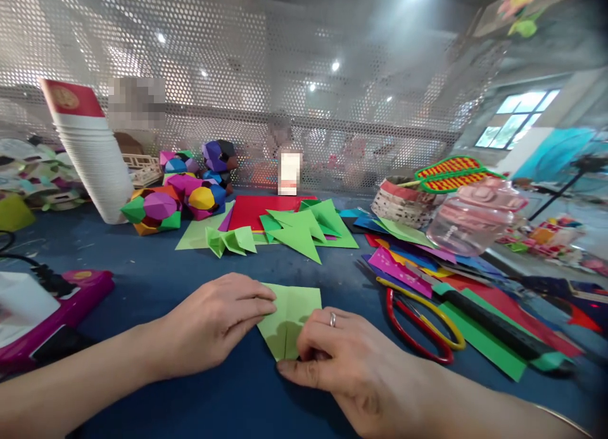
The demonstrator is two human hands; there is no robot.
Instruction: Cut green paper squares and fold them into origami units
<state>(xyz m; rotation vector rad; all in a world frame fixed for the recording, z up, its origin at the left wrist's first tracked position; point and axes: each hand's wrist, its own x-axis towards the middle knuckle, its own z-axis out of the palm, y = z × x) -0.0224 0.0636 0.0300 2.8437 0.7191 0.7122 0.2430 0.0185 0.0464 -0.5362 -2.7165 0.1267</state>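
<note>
The fingertips of the left hand (216,325) lie close together on the upper left part of the light green paper (304,298); the right hand (349,363) has its fingers curled, with the thumb at the bottom corner. The paper is on the blue table (190,404), between both hands. To make a good crease, I think the left fingers should press flat and the right thumb should slide slowly, keeping the edges even. Beyond are folded green pieces (297,229); scissors (418,325) are at right.

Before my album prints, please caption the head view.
Two hands touch creased green paper on a blue table, scissors to the right.
</note>
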